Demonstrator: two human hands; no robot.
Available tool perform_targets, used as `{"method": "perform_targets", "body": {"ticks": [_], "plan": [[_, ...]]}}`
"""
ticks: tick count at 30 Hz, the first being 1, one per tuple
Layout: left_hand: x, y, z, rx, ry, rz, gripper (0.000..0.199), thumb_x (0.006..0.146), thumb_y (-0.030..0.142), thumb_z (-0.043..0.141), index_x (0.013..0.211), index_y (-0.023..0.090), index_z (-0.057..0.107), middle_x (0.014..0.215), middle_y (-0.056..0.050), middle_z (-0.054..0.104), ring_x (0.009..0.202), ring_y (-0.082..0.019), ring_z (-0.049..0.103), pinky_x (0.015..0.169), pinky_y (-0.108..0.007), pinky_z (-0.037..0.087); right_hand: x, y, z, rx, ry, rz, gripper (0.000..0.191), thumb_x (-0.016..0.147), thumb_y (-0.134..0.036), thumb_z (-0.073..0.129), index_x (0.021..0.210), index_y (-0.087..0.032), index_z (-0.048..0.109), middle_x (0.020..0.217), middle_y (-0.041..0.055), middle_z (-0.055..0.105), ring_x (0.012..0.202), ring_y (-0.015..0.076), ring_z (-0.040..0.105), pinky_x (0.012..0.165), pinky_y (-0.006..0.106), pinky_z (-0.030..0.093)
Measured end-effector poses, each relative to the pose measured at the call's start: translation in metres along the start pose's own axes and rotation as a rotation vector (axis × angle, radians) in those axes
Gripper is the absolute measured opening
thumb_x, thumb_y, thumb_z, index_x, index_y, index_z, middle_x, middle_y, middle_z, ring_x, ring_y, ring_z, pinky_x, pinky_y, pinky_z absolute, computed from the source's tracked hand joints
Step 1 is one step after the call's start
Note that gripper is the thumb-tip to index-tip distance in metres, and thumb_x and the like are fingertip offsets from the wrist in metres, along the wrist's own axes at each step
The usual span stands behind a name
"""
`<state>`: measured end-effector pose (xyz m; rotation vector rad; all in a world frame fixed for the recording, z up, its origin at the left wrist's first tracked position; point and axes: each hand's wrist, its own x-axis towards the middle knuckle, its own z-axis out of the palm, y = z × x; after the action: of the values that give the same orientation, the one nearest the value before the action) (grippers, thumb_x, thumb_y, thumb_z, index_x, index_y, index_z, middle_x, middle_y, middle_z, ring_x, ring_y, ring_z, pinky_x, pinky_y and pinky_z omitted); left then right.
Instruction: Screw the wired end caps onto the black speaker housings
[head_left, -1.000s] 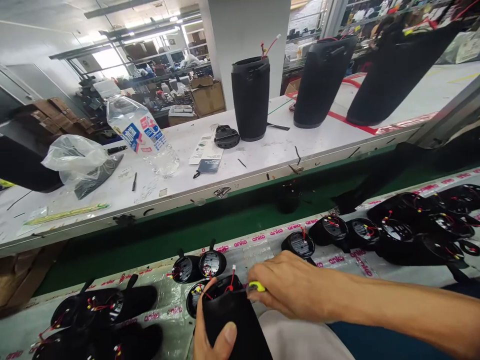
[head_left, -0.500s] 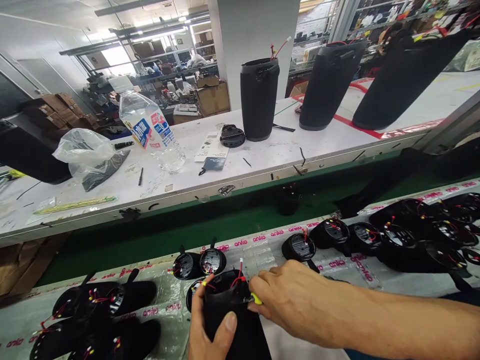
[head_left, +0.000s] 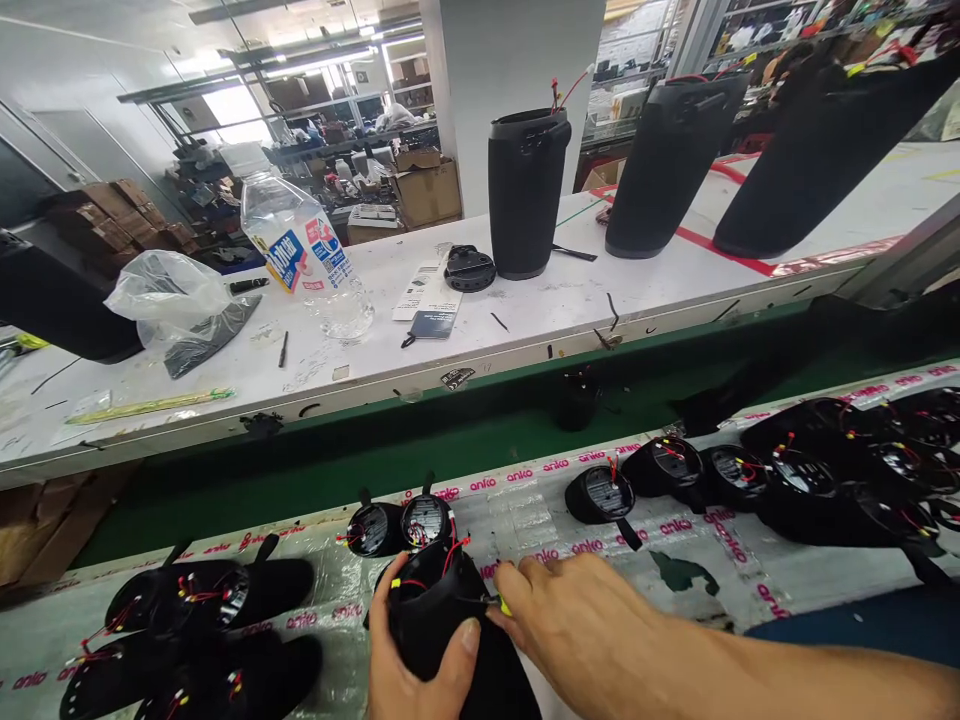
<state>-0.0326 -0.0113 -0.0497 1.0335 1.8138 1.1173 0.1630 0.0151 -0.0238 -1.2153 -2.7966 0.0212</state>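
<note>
My left hand [head_left: 416, 668] grips a black fabric-covered speaker shell [head_left: 442, 640] at the bottom centre, open end tilted away, red wires [head_left: 450, 552] sticking out. My right hand [head_left: 581, 615] reaches in from the right and pinches a small yellow-tipped tool [head_left: 505, 604] against the shell's rim. Just beyond the shell lie two small round black speaker parts [head_left: 401, 525] with wires.
More black shells [head_left: 202, 610] lie at lower left, a pile of them [head_left: 832, 460] at right on taped plastic sheeting. Beyond a green belt [head_left: 420, 440], a white table [head_left: 525, 310] holds a water bottle [head_left: 304, 250], upright black speakers [head_left: 529, 190], a plastic bag [head_left: 169, 300] and leaflets [head_left: 427, 295].
Both hands and the shell have shifted slightly down and left. The right fingers moved lower along the shell's rim with the yellow-tipped tool. The view tilted a little.
</note>
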Motion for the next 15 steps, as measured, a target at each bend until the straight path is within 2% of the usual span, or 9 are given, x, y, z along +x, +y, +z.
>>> {"method": "perform_targets", "body": {"ticks": [5,11,13,15], "plan": [[-0.004,0.002,-0.001,0.124,0.089,-0.043,0.082,0.081,0.059,0.083,0.149,0.027,0.053,0.139,-0.015,0.070,0.130,-0.042,0.068,0.118,-0.060,0.050,0.008,-0.013,0.002,0.020,0.026,0.057,0.019,0.088,-0.017,0.068,0.095,-0.024,0.052,0.075,0.0013,0.065,0.054,0.0196,0.057,0.044,0.040,0.010],[-0.005,0.002,-0.005,0.168,0.090,-0.063,0.081,0.079,0.060,0.083,0.148,0.028,0.056,0.139,-0.014,0.071,0.133,-0.044,0.066,0.118,-0.059,0.050,0.012,-0.013,-0.006,0.043,0.035,0.004,0.017,0.086,-0.017,0.069,0.092,-0.023,0.054,0.076,0.0019,0.064,0.053,0.0189,0.057,0.041,0.041,0.006],[-0.004,0.000,-0.004,0.164,0.107,-0.070,0.082,0.078,0.062,0.084,0.148,0.026,0.057,0.136,-0.014,0.072,0.131,-0.045,0.067,0.118,-0.061,0.049,0.013,-0.013,-0.006,0.066,0.011,-0.035,0.018,0.085,-0.016,0.069,0.091,-0.023,0.054,0.078,0.0024,0.066,0.054,0.0192,0.059,0.041,0.040,0.007],[-0.003,-0.004,-0.001,0.094,0.127,-0.063,0.083,0.075,0.064,0.085,0.144,0.025,0.061,0.133,-0.014,0.074,0.129,-0.044,0.068,0.118,-0.059,0.049,0.014,-0.014,-0.005,0.095,0.007,-0.014,0.019,0.087,-0.015,0.070,0.092,-0.023,0.053,0.079,0.0018,0.067,0.055,0.0197,0.061,0.042,0.040,0.010]]}}
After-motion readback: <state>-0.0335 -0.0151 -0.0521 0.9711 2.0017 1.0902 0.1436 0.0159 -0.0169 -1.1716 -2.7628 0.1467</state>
